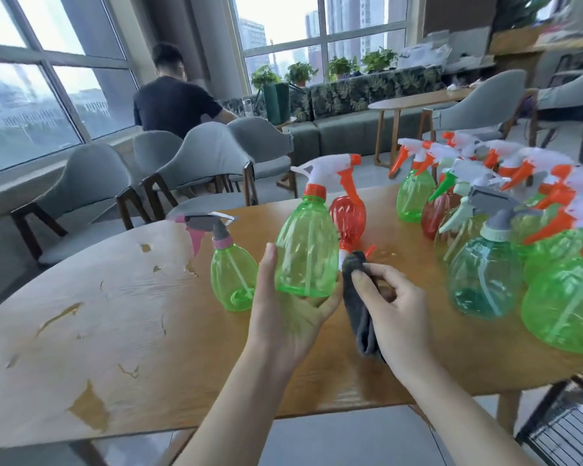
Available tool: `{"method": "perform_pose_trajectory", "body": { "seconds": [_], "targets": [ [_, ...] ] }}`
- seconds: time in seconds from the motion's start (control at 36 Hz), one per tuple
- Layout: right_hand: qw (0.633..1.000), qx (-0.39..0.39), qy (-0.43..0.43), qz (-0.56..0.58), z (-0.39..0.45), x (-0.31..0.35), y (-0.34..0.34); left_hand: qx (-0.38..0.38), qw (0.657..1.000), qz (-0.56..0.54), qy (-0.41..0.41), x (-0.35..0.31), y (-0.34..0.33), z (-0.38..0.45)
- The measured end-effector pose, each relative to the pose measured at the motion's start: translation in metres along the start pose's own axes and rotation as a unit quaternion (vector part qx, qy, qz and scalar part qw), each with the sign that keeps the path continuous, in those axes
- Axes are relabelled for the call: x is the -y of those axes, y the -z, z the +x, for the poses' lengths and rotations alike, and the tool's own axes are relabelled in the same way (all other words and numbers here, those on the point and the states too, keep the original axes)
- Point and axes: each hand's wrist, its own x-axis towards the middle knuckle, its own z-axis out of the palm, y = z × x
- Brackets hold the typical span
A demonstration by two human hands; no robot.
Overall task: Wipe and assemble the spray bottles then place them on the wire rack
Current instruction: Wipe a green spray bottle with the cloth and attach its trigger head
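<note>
My left hand (pixel 285 317) grips the base of an upright green spray bottle (pixel 306 247) with a white and orange trigger head, lifted above the wooden table (pixel 115 314). My right hand (pixel 394 307) holds a dark grey cloth (pixel 359 317) right beside the bottle's lower right side. Behind them a red bottle (pixel 348 213) lies on the table. A green bottle with a grey and pink head (pixel 231 274) stands to the left. Several assembled green, teal and red bottles (pixel 485 264) crowd the table's right side.
A black wire rack (pixel 572 428) stands on the floor at the bottom right, beyond the table edge. Grey chairs (pixel 199 163) line the far side of the table. A person in a dark shirt (pixel 172 102) sits with their back turned near the windows.
</note>
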Motion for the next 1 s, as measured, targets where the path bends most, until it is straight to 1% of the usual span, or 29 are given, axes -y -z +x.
{"method": "perform_pose_trajectory", "body": {
  "seconds": [0.06,0.19,0.28,0.39,0.5,0.56,0.64,0.72,0.78,0.89,1.0],
  "targets": [
    [1.0,0.0,0.018,-0.014,-0.002,0.0,0.002,0.018,0.999,-0.007,0.025,-0.001,0.008,-0.006],
    [0.999,-0.026,0.035,-0.02,-0.001,-0.004,0.008,0.1,0.99,-0.032,0.096,-0.005,0.024,-0.005],
    [0.995,-0.025,0.074,-0.055,0.002,-0.002,0.007,0.129,0.986,-0.014,0.102,-0.002,0.025,-0.003],
    [0.984,-0.027,0.156,-0.086,0.01,0.007,0.003,0.122,0.987,0.033,0.101,0.003,0.031,0.0],
    [0.972,-0.049,0.21,-0.094,0.02,0.015,0.002,0.11,0.985,0.066,0.118,0.004,0.036,0.004],
    [0.966,-0.053,0.227,-0.114,0.023,0.013,0.0,0.115,0.983,0.075,0.121,0.005,0.037,0.005],
    [0.967,-0.05,0.222,-0.117,0.025,0.009,-0.004,0.124,0.979,0.095,0.13,0.006,0.038,0.004],
    [0.969,-0.029,0.216,-0.119,0.024,0.007,-0.007,0.114,0.98,0.087,0.136,0.007,0.039,0.002],
    [0.965,-0.01,0.223,-0.137,0.023,0.005,-0.008,0.099,0.982,0.095,0.126,0.007,0.041,0.001],
    [0.951,0.016,0.256,-0.17,0.018,0.001,-0.008,0.088,0.984,0.128,0.089,0.005,0.044,-0.001],
    [0.934,0.065,0.295,-0.193,0.004,-0.003,-0.004,0.084,0.986,0.121,0.077,-0.001,0.046,-0.002]
  ]
}}
